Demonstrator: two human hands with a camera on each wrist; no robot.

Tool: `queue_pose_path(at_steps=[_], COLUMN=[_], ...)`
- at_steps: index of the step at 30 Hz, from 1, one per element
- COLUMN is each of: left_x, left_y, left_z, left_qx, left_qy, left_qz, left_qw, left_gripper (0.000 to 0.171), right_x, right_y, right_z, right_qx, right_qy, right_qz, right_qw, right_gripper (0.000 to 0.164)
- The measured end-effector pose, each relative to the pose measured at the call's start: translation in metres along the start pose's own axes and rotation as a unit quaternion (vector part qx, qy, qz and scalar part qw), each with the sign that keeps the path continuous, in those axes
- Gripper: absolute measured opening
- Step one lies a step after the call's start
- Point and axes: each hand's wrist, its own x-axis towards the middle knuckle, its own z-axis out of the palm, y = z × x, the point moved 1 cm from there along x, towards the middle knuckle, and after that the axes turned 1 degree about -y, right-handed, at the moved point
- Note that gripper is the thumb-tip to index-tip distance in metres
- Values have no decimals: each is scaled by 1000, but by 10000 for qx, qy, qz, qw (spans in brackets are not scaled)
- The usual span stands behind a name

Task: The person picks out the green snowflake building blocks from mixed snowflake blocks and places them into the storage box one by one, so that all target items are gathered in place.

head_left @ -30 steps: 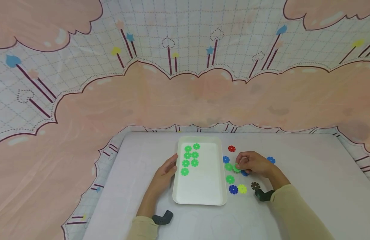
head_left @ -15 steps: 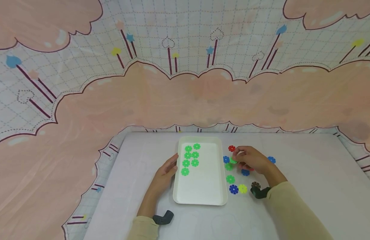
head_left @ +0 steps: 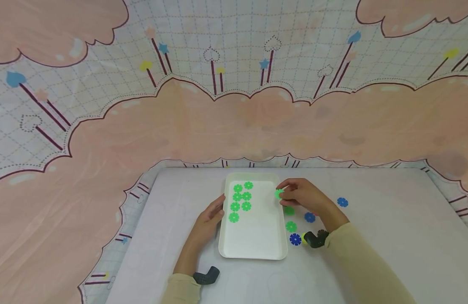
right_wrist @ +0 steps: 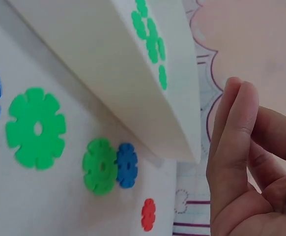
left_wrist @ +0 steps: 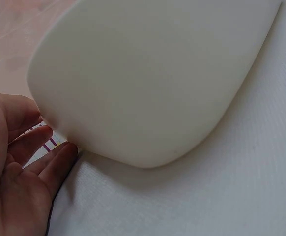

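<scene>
My right hand (head_left: pixel 305 197) pinches a green flower-shaped plastic disc (head_left: pixel 279 194) between thumb and fingers, over the right rim of a white tray (head_left: pixel 252 251). In the right wrist view, the pinched disc is hidden behind the fingers (right_wrist: pixel 237 132). Several green discs (head_left: pixel 246 206) lie in two columns along the tray's left side. At the tray's left edge rests my left hand (head_left: pixel 206 223), its fingers loosely extended and the fingertips right at the outer wall, as the left wrist view also shows.
Right of the tray lie loose discs: green (head_left: pixel 291 226), dark blue (head_left: pixel 295 239), blue (head_left: pixel 309 217), another blue (head_left: pixel 342 202) farther right, and a yellow one partly covered by the right wrist's black camera mount (head_left: pixel 314 240). A red disc (right_wrist: pixel 148 215) shows in the right wrist view.
My right hand has lifted the green disc from the loose group and carried it left and away from me to the tray's right rim. The left hand has stayed at the tray.
</scene>
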Motion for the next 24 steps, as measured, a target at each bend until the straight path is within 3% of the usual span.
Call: queue_pose_path(at_steps=[6, 16, 24], left_x=[-1, -1, 0], left_y=[1, 2, 0], left_z=[0, 0, 0], left_qx=[-45, -140, -160], left_qy=[7, -3, -23], left_qz=[0, -29, -1], left_qw=[10000, 9999, 9999], left_gripper=[49, 49, 49], right_x=[5, 14, 19], right_y=[-13, -18, -24], right_z=[9, 30, 52], right_qx=[131, 676, 776], right_qy=[-54, -119, -73], right_qz=[98, -288, 96], right_qw=[9999, 9972, 9969], right_gripper=[32, 20, 25])
